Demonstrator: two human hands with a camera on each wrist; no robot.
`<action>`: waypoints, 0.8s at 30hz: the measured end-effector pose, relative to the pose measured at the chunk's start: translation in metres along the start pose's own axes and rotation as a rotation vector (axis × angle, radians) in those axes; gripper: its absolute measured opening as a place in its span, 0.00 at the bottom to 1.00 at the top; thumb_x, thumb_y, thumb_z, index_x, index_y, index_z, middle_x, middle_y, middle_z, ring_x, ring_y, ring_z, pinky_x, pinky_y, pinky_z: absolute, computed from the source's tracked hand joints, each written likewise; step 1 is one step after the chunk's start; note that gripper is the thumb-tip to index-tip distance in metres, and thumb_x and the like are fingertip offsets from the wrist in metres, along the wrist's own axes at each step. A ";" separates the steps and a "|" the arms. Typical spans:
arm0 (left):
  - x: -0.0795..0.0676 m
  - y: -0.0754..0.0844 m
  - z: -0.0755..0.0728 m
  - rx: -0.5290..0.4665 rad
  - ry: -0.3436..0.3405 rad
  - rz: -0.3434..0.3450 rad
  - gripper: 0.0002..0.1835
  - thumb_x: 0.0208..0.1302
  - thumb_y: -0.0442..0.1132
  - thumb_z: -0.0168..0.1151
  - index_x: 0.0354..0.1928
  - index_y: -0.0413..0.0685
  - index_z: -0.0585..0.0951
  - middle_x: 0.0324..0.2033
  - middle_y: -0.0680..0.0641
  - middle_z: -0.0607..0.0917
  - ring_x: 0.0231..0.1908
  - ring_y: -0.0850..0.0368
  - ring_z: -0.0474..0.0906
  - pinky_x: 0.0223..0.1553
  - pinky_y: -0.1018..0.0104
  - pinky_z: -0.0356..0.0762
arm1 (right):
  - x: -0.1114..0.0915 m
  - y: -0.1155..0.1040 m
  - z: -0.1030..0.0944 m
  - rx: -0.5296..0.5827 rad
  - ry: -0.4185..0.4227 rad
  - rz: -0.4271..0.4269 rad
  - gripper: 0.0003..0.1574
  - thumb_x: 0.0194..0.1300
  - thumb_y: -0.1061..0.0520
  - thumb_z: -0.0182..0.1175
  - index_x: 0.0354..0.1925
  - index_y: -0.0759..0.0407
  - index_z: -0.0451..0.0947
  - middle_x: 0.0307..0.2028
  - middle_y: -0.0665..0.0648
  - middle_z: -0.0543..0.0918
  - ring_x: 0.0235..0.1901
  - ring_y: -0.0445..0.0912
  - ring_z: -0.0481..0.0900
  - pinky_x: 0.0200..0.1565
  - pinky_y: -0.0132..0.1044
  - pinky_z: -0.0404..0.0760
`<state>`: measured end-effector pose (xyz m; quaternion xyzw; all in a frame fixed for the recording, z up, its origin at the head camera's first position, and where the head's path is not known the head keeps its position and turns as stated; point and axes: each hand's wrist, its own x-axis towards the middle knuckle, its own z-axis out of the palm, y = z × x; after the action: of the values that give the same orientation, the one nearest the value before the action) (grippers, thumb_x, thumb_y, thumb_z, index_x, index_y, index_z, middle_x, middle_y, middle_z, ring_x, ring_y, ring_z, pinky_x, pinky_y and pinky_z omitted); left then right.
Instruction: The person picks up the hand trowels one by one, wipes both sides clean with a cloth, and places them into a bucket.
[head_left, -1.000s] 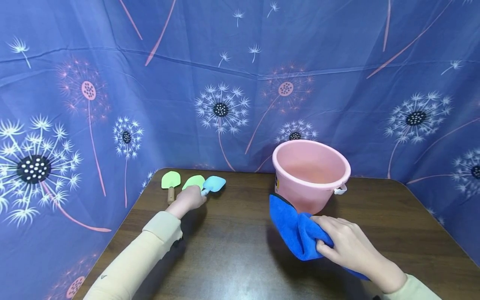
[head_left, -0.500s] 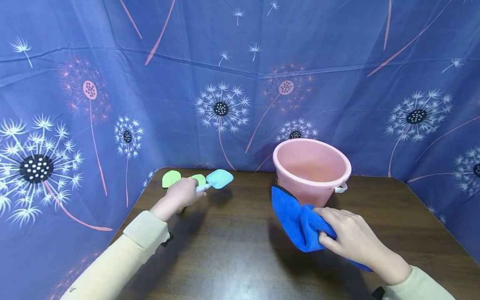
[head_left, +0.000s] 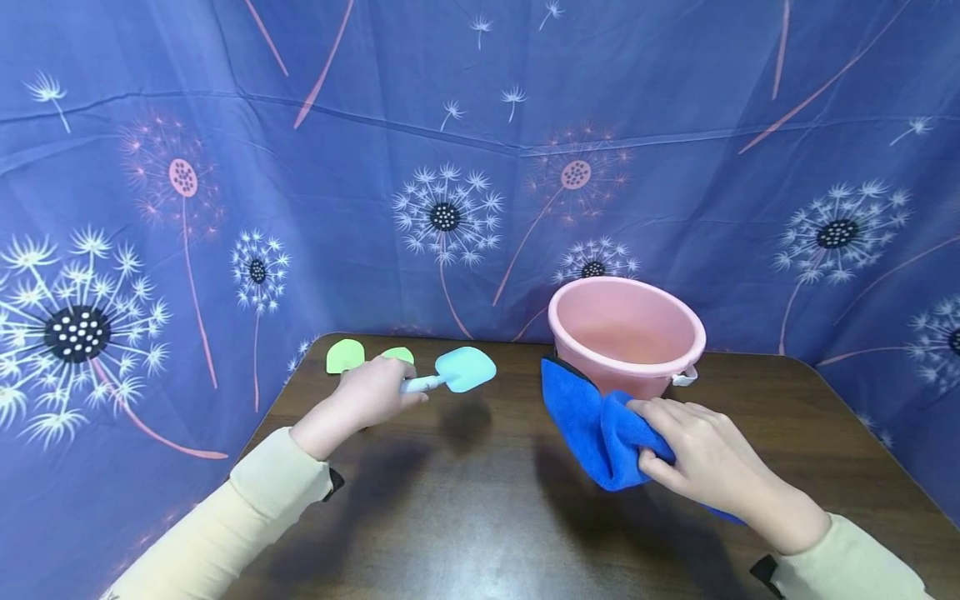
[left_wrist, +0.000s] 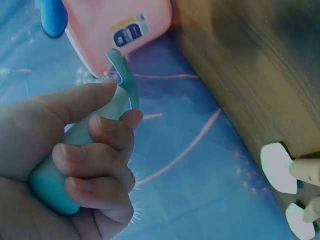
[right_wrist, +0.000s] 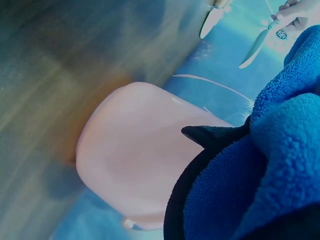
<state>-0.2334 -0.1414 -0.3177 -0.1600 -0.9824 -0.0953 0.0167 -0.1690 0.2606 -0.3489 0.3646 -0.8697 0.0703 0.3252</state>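
My left hand (head_left: 372, 392) grips a small light-blue shovel (head_left: 466, 369) by its handle, fingers curled round it in the left wrist view. The shovel's blade points right and is lifted off the table, casting a shadow below. My right hand (head_left: 701, 450) holds a bunched blue cloth (head_left: 600, 425) with a dark edge. The cloth hangs in front of a pink bucket (head_left: 626, 325) and overlaps its lower part in the head view. In the right wrist view the cloth (right_wrist: 295, 145) fills the right side and hides the hand holding it.
Two light-green shovels, one at the far left (head_left: 345, 356) and one partly behind my left hand (head_left: 400, 354), lie on the brown wooden table (head_left: 480, 500). A white handle fitting (head_left: 685, 377) sits on the bucket's right side. A blue dandelion-print cloth (head_left: 337, 208) hangs behind the table.
My left hand has lifted the light-blue shovel from beside the green ones, and its blade has moved right. My right hand with the cloth has shifted only slightly.
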 end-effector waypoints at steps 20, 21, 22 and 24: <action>-0.009 0.041 0.000 0.002 -0.068 0.240 0.13 0.53 0.50 0.69 0.22 0.56 0.75 0.14 0.57 0.69 0.18 0.62 0.64 0.19 0.66 0.63 | 0.036 0.002 -0.022 -0.057 0.048 -0.092 0.31 0.65 0.43 0.38 0.49 0.60 0.77 0.39 0.55 0.82 0.33 0.47 0.80 0.34 0.46 0.78; -0.009 0.042 0.001 0.000 -0.074 0.254 0.13 0.53 0.50 0.69 0.22 0.56 0.75 0.14 0.57 0.69 0.18 0.62 0.64 0.19 0.66 0.63 | 0.038 0.002 -0.023 -0.057 0.050 -0.101 0.31 0.66 0.42 0.38 0.49 0.60 0.77 0.38 0.55 0.82 0.32 0.47 0.79 0.33 0.46 0.79; -0.009 0.043 0.001 -0.003 -0.084 0.268 0.13 0.53 0.50 0.69 0.22 0.56 0.75 0.14 0.57 0.69 0.18 0.62 0.64 0.19 0.66 0.63 | 0.040 0.001 -0.023 -0.056 0.051 -0.108 0.31 0.66 0.42 0.38 0.49 0.60 0.77 0.38 0.55 0.82 0.31 0.46 0.79 0.33 0.45 0.79; -0.008 0.045 0.003 0.002 -0.099 0.301 0.13 0.53 0.50 0.69 0.22 0.57 0.75 0.15 0.58 0.69 0.18 0.62 0.64 0.19 0.66 0.64 | 0.044 0.000 -0.024 -0.054 0.059 -0.128 0.31 0.66 0.43 0.38 0.49 0.60 0.78 0.37 0.55 0.81 0.30 0.45 0.78 0.32 0.44 0.79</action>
<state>-0.2116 -0.1012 -0.3131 -0.3099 -0.9470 -0.0829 -0.0177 -0.1797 0.2434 -0.3030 0.4082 -0.8362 0.0366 0.3644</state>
